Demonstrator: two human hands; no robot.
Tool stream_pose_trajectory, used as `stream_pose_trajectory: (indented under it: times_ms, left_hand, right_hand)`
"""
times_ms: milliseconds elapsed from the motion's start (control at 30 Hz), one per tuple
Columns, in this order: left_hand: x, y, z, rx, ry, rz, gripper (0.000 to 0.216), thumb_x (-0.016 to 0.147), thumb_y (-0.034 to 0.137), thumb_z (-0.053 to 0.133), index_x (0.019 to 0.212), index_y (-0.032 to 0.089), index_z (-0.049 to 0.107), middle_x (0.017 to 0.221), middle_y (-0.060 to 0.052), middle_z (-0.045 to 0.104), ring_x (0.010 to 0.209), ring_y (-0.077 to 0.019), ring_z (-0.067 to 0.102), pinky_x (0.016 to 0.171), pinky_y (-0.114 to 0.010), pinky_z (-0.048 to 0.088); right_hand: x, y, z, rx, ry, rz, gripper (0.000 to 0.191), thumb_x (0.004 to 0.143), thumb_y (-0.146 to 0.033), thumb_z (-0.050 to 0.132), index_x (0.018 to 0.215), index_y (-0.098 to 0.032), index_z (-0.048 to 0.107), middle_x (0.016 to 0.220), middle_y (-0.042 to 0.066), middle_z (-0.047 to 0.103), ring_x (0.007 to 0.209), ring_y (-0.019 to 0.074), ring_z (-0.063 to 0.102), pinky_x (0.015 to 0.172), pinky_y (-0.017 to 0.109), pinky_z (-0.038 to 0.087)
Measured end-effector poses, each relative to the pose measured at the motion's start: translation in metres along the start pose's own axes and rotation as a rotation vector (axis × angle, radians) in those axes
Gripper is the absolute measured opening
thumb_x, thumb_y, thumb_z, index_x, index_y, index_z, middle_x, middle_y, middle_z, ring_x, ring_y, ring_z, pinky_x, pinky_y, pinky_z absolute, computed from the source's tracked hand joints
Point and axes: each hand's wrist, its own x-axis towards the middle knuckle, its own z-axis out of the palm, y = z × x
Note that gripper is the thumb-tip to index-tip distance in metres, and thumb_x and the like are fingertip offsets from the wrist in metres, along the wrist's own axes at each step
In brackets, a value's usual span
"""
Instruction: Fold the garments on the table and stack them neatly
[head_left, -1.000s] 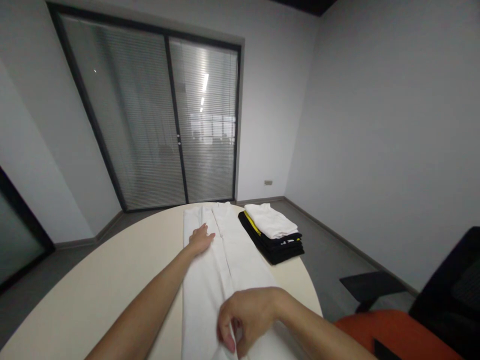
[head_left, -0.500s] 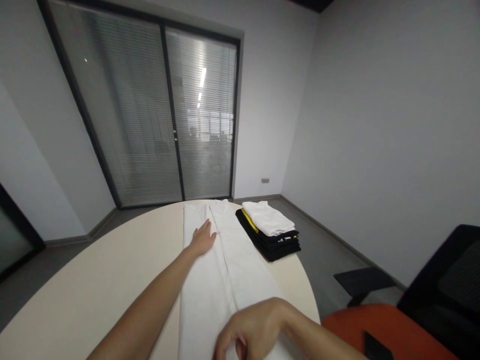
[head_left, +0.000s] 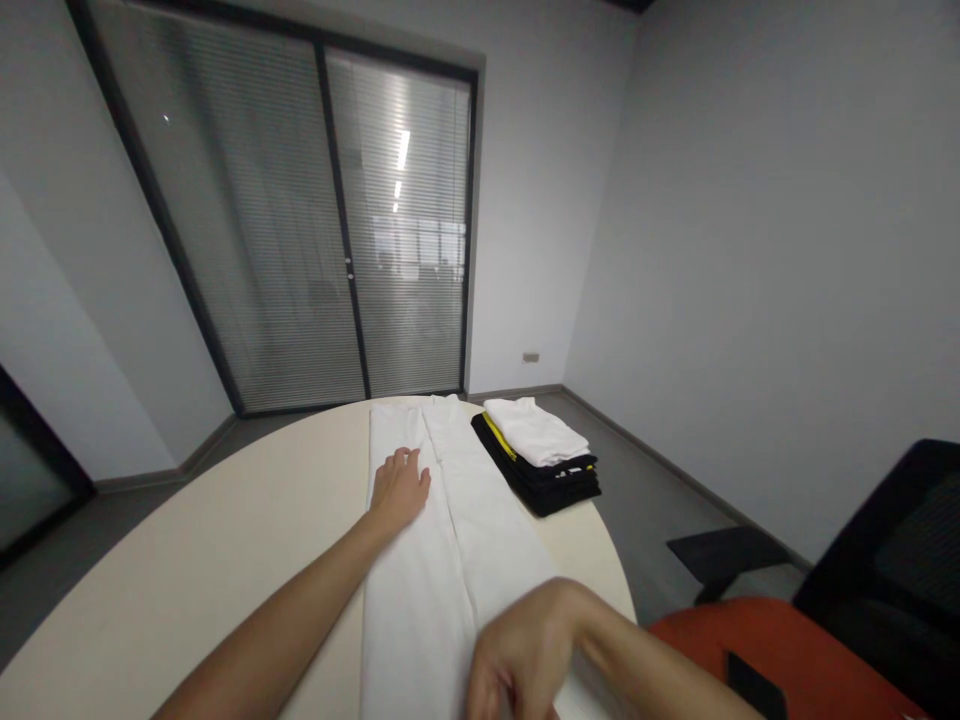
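Note:
A long white garment (head_left: 442,540), folded lengthwise into a narrow strip, lies along the round beige table (head_left: 225,560). My left hand (head_left: 399,487) rests flat on its far left part, fingers stretched out. At the bottom edge of the view my right hand (head_left: 529,655) curls down onto the near end of the garment, and its fingertips are cut off by the frame. A stack of folded clothes (head_left: 538,455), white on top with black and yellow beneath, sits to the right of the garment near the table's far edge.
Glass sliding doors with blinds (head_left: 300,230) fill the far wall. An orange seat (head_left: 750,660) and a black chair (head_left: 885,570) stand at the lower right, beside the table's right edge. Grey floor surrounds the table.
My right hand has slid nearer and to the right along the garment, now partly out of view. My left hand has drawn slightly back toward me and stays flat on the cloth.

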Motion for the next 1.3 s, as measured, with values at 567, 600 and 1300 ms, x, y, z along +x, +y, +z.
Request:
stream_pose_trajectory:
  times_ms: [567,600,1300]
  left_hand:
    - [-0.045,-0.080,-0.038,0.128,0.031,-0.058,0.055,0.099,0.035,0.031,0.146,0.010,0.041,0.148,-0.023,0.046,0.140,-0.0361,0.039,0.115,-0.054,0.027]
    - [-0.050,-0.081,-0.042,0.130,0.037,-0.071,0.054,0.099,0.035,0.030,0.145,0.010,0.042,0.145,-0.024,0.049,0.137,-0.0371,0.044,0.113,-0.055,0.030]
    - [-0.152,-0.052,-0.082,-0.296,-0.239,0.568,0.034,0.090,0.023,0.059,0.121,0.035,0.067,0.138,-0.004,0.056,0.128,-0.0233,0.051,0.109,-0.041,0.043]
  right_hand:
    - [0.040,-0.015,-0.057,-0.567,0.815,0.144,0.092,0.080,-0.076,0.056,0.157,-0.037,0.022,0.167,0.007,0.002,0.149,0.0385,-0.014,0.118,0.062,-0.005]
    - [0.045,-0.017,-0.063,-0.579,0.831,0.148,0.092,0.081,-0.077,0.054,0.157,-0.037,0.022,0.167,0.007,0.003,0.150,0.0384,-0.013,0.118,0.061,-0.004]
    - [0.027,-0.030,-0.012,-0.588,0.743,-0.166,0.031,0.072,-0.039,0.081,0.099,-0.024,0.075,0.098,0.003,0.064,0.096,0.0180,0.058,0.090,0.028,0.043]
